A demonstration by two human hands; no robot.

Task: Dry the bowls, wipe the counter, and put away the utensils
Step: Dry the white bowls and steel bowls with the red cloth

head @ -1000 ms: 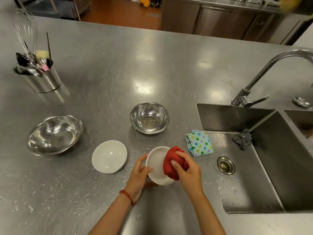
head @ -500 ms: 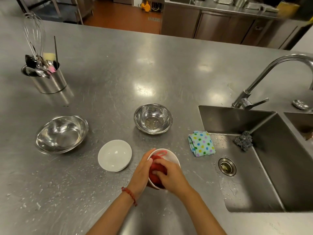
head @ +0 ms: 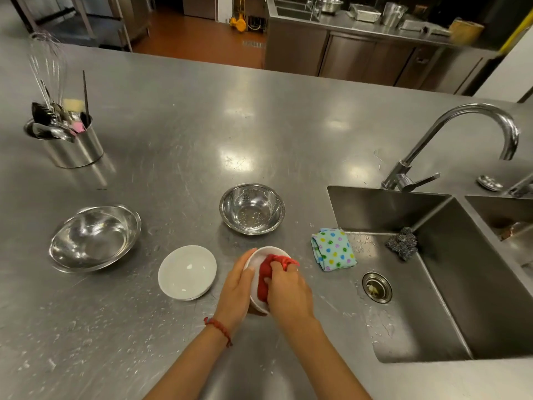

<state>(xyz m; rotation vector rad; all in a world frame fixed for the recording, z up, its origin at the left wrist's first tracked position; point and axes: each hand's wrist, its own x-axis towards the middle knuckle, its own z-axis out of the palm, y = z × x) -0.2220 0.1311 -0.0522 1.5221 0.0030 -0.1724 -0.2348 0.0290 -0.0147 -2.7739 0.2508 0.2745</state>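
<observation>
Utensils stand in a steel canister (head: 75,145) at the upper left of the frame, handles down, already stowed by the look of it. Below it a wide steel bowl (head: 93,238) and a white bowl (head: 187,272) sit upright on the wet counter (head: 173,125), probably awaiting the cloth. At lower centre the left hand (head: 236,293) cups a second white bowl (head: 261,255), tilting it so the right hand (head: 288,293), closed around a red cloth (head: 266,272), can press inside. A dotted cloth (head: 333,249) lies folded at the sink (head: 432,284) edge, right of centre
</observation>
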